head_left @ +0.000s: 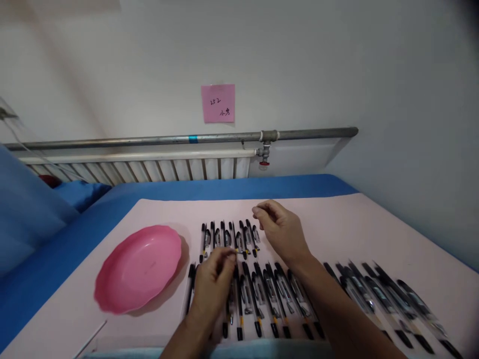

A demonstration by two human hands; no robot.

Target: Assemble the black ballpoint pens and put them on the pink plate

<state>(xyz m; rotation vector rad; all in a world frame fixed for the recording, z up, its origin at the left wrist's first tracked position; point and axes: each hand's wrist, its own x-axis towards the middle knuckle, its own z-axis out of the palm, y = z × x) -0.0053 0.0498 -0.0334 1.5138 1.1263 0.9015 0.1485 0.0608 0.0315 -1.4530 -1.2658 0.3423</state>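
Observation:
My left hand point(214, 281) is closed in a pinch over the rows of disassembled pens. A small metallic bit shows by its fingertips, but I cannot tell whether the hand holds it. My right hand point(282, 230) is raised at the right end of the upper row, thumb and fingers drawn together; anything between them is too small to make out. Beneath the hands lie black caps, clear barrels and refills: an upper row of pen parts point(227, 238), and a lower row point(258, 294) partly covered by my left hand and right forearm.
A pink scalloped bowl point(136, 271) sits left of the pens. More pen parts point(389, 299), blurred, lie at the right. A thin white stick point(90, 340) is near the front left. The pale pink sheet point(337, 224) rests on a blue cover point(232, 187), with a radiator point(149, 169) behind.

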